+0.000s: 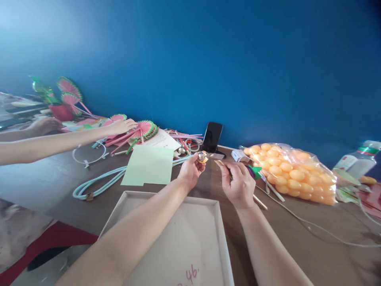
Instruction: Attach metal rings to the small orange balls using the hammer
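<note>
My left hand [190, 172] is closed around a small shiny silver round piece with orange-yellow edges [203, 157]. Its underside is hidden by my fingers. A short distance to the right, my right hand [239, 184] pinches a narrow tan strip [219, 163]. Behind that hand's knuckles shows a purple and green piece [254, 172]; whether I hold it too is unclear. The two hands are apart. Below them lies a shallow grey-white box tray [205, 201], which my left forearm crosses. A pale green sheet [149, 165] is left of my left hand.
Another person's hand [123, 125] reaches in from the left, at pink folding fans [145, 130]. A phone [212, 137] leans near the blue wall. Light-blue tubing [102, 182] lies left. On the right are a bag of orange balls [293, 171], a cable [315, 227] and a bottle [358, 161].
</note>
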`<state>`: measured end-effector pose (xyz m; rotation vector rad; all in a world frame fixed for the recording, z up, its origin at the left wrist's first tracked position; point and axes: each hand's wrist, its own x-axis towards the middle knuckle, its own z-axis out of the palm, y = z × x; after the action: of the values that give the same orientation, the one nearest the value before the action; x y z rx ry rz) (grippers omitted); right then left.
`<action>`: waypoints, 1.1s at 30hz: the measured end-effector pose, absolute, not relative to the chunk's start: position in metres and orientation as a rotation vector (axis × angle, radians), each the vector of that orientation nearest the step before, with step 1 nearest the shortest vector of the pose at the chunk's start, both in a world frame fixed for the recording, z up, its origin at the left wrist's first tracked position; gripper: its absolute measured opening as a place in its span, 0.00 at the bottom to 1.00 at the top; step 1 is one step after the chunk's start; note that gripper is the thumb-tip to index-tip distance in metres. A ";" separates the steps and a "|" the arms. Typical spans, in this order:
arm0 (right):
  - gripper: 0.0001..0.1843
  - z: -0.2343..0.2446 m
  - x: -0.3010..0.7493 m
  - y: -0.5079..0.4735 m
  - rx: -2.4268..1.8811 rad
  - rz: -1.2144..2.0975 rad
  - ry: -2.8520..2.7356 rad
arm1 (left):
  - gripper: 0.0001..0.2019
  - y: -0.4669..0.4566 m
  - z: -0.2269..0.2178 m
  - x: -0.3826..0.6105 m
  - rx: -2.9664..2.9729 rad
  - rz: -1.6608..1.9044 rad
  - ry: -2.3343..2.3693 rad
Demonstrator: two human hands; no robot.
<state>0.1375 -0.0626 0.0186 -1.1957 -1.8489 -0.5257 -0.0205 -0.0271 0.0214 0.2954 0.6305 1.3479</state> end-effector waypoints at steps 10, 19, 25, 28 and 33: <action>0.07 0.017 0.137 -0.062 -1.189 -0.520 -1.867 | 0.07 -0.026 0.019 -0.020 0.265 1.334 0.619; 0.07 0.018 0.136 -0.062 -1.176 -0.501 -1.894 | 0.09 -0.026 0.019 -0.018 0.265 1.323 0.661; 0.08 0.017 0.137 -0.062 -1.160 -0.494 -1.888 | 0.09 -0.027 0.020 -0.018 0.272 1.339 0.691; 0.08 0.017 0.136 -0.062 -1.166 -0.500 -1.909 | 0.08 -0.026 0.020 -0.018 0.273 1.334 0.712; 0.08 0.016 0.136 -0.061 -1.161 -0.503 -1.900 | 0.08 -0.025 0.018 -0.017 0.271 1.353 0.724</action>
<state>0.1357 -0.0614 0.0156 -1.1610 -1.8999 -0.5026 -0.0174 -0.0249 0.0182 0.2712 0.7243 1.3531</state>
